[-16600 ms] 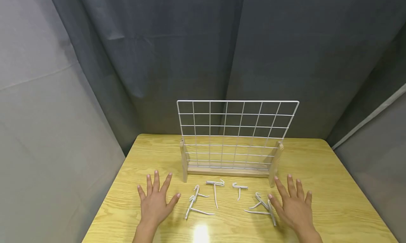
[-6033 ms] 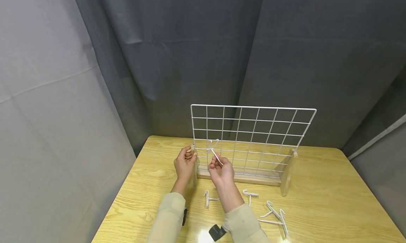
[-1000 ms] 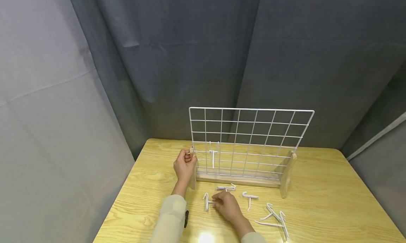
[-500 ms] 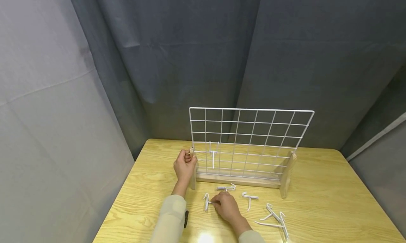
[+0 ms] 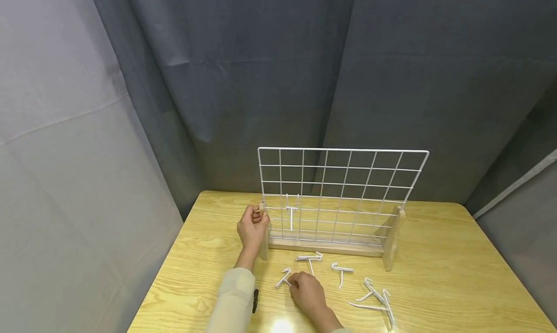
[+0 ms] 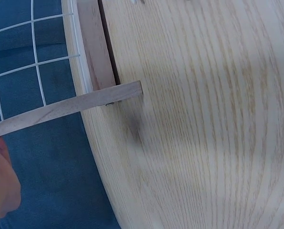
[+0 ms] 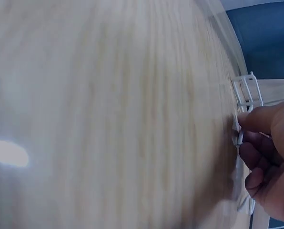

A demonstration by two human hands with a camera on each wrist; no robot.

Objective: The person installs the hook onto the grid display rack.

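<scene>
My left hand grips the top of the left wooden upright of a stand; in the left wrist view part of the hand lies against that upright. The stand carries a white wire grid. One white wire hook hangs on the grid's lower left. Low over the table, my right hand pinches the prong of another white hook. The right wrist view shows that hook beyond the thumb and curled fingers of the hand, which hide part of it.
More white hooks lie on the wooden table: one just behind my right hand, one to its right, and an overlapping pair farther right. The right upright stands behind them. A dark curtain hangs beyond the table.
Since one second ago, the pinched hook has turned from upright to slanting, and my right hand has drawn slightly nearer. My left hand keeps its grip. Earlier, the other hook was put on the grid.
</scene>
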